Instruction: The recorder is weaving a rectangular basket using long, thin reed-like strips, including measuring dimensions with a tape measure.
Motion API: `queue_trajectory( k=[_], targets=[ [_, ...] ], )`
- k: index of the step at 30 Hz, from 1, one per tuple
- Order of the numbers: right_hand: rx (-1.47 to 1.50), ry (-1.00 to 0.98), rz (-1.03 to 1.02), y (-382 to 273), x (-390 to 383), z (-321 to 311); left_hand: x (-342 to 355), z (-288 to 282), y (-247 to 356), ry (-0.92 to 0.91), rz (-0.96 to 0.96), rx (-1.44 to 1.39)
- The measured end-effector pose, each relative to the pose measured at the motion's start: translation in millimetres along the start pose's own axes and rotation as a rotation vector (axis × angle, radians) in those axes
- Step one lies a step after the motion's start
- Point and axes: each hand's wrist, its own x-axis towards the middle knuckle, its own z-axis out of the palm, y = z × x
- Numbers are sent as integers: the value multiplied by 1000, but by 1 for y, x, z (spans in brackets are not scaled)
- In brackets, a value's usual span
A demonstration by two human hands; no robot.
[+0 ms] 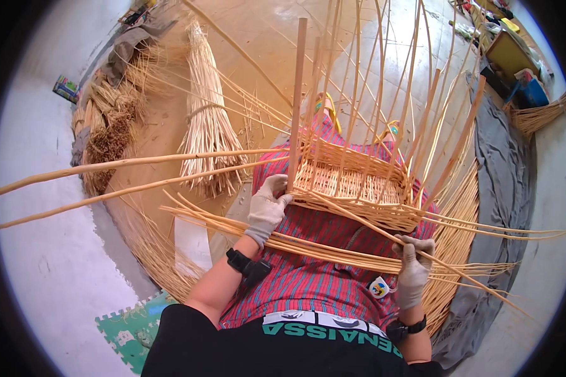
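A half-woven wicker basket (pixel 352 179) rests on my lap over a red striped cloth (pixel 321 232). Flat wooden posts, one of them a corner post (pixel 297 107), and many thin stakes rise from its sides. My left hand (pixel 267 210), in a pale glove, is closed on the basket's near left corner, at the foot of that post. Gloved too, my right hand (pixel 415 267) pinches a long wicker rod (pixel 358 218) that runs from the near rim out to the lower right. A bunch of loose rods (pixel 333 254) lies across my lap below the basket.
Two thick rods (pixel 138 160) jut far left from the basket, and thin ones stick out right. A tied bundle of pale rods (pixel 209 119) lies on the floor ahead. Darker bundles (pixel 107 125) line the left wall. Grey cloth (pixel 500 169) and more rods (pixel 456 232) lie right.
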Motion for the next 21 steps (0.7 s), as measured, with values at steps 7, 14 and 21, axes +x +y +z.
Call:
queue_trajectory(
  k=[7,14,21],
  targets=[
    [-92,48,23,16,17,-14,21,37,33,-450,-335,-7],
    [-285,22,-346,0,119,47,18,50,-8,-387,-318,-218],
    [-637,-117,-837,28,224,252,5,64,5,-181,-333,-134]
  ],
)
